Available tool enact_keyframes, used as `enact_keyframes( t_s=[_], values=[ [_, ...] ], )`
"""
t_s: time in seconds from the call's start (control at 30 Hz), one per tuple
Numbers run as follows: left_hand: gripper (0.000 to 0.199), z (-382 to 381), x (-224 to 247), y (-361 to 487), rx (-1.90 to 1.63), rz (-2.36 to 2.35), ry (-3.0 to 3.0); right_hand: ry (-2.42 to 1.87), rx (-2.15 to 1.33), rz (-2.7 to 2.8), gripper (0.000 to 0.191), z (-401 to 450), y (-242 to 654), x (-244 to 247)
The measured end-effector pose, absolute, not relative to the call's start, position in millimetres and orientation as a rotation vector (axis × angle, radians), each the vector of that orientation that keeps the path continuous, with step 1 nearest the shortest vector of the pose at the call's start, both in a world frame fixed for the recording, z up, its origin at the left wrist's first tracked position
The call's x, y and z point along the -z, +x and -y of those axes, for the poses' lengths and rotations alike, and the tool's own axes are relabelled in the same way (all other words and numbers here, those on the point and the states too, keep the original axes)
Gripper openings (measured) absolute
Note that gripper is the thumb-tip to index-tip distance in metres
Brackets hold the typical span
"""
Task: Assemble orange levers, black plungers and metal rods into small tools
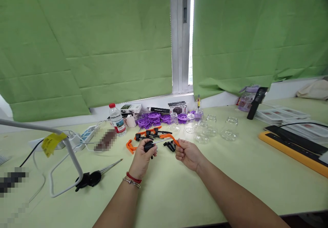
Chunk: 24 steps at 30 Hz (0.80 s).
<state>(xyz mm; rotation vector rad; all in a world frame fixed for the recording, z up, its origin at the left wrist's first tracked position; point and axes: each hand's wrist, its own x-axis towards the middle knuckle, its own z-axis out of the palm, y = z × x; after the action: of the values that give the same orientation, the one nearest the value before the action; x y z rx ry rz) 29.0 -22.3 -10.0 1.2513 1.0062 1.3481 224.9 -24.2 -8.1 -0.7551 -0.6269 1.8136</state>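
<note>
My left hand (142,158) is closed around a black-handled tool (148,146) with a thin metal rod. The rod points right and meets or passes behind an orange bent plastic piece (172,138); I cannot tell which. Pinched in the fingers of my right hand (188,153) is the lower end of that orange piece. Just beyond my hands lie orange and black plastic parts (151,133), and a loose orange bent part (131,147) rests left of them. Several small black pieces (169,146) lie between my hands.
Several clear glass jars (229,129) stand beyond my right hand. Purple discs (153,118) and boxes line the window side. A water bottle (118,120), a grey metal stand (74,156) and a black tool with a metal rod (95,177) are left. A yellow-black device (294,152) lies right.
</note>
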Motion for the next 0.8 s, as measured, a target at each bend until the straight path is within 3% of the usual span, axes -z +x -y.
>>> enact_keyframes(
  t_s=[0.33,0.6,0.8],
  values=[
    [0.041,30.6,6.8,35.2,-1.252,-1.024,1.393,-0.756,-1.895,0.897,0.031,22.6,216.5,23.8],
    [0.034,33.5,4.8,36.5,-1.106,-0.879,1.478,-0.79,-1.643,1.034,0.03,21.7,208.6,27.8],
    [0.044,33.5,4.2,36.6,-1.153,-0.925,1.442,-0.764,-1.591,1.005,0.034,21.3,204.7,28.5]
  ],
)
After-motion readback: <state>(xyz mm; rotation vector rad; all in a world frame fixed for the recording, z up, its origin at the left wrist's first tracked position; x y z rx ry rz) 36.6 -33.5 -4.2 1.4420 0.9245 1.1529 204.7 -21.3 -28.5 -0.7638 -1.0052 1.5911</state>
